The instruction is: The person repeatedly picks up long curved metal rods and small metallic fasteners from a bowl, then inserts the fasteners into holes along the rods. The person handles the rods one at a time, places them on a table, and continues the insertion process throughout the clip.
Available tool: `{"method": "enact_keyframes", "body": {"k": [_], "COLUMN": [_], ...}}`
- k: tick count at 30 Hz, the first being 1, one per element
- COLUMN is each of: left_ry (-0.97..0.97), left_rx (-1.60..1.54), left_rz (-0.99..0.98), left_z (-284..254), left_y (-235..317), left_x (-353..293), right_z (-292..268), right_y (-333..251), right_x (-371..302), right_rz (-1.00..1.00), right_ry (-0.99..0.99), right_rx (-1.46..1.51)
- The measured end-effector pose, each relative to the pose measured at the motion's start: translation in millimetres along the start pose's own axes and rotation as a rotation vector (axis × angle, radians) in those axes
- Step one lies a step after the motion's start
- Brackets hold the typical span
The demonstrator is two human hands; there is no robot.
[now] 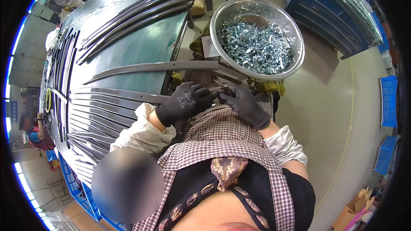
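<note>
evidently, two black-gloved hands are brought close together over the checked apron [218, 130], just beyond the edge of the desk [145, 42]. by the right hand [246, 106], a small metal piece [219, 84] is held, pinched narrowly at the fingertips; its exact shape cannot be made out. the left hand [186, 102] is held palm down with its fingers bent toward the right one, and whether anything is gripped under them cannot be told. the forearms are covered partly by pale sleeves [146, 131].

ahead of the hands, a long dark strip [171, 66] is laid across the desk, its near end projected past the edge. a row of dark strips [102, 113] is spread to the left of the left hand, and more curved strips [143, 15] are placed at the far end. beyond the right hand, a clear basin [276, 10] is seen, filled with shiny metal clips [257, 47], and a white card [209, 47] is set against its left side. farther right, a blue metal container [329, 17] is stood on the floor [325, 102]. at far left, a co-worker [37, 137] is seen beside the desk.
</note>
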State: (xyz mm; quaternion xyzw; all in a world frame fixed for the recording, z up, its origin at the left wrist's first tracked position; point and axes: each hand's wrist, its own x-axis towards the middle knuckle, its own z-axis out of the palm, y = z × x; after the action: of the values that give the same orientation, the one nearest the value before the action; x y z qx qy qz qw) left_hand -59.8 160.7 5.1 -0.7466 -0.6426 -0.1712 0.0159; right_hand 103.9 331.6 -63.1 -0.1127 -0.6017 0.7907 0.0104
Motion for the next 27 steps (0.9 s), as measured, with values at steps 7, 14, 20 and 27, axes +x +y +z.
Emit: {"method": "enact_keyframes", "body": {"k": [7, 14, 20, 27], "left_ry": [-0.003, -0.056, -0.123, 0.126], "left_rx": [0.196, 0.364, 0.378, 0.126], "left_rz": [0.084, 0.132, 0.131, -0.109], "left_z": [7.3, 16.6, 21.5, 6.1], "left_y": [-6.0, -6.5, -7.3, -56.3], "left_x": [-0.5, 3.9, 5.5, 25.7], "right_z": [13.5, 6.1, -0.8, -11.9], "right_y": [-43.6, -29.7, -15.9, -9.2], "right_x": [-6.8, -3.6, -3.7, 2.6], "right_rz": [0.054, 0.109, 0.119, -0.186], "right_ry": [-0.047, -0.041, -0.046, 0.164], "right_rx": [-0.096, -0.126, -0.05, -0.279]}}
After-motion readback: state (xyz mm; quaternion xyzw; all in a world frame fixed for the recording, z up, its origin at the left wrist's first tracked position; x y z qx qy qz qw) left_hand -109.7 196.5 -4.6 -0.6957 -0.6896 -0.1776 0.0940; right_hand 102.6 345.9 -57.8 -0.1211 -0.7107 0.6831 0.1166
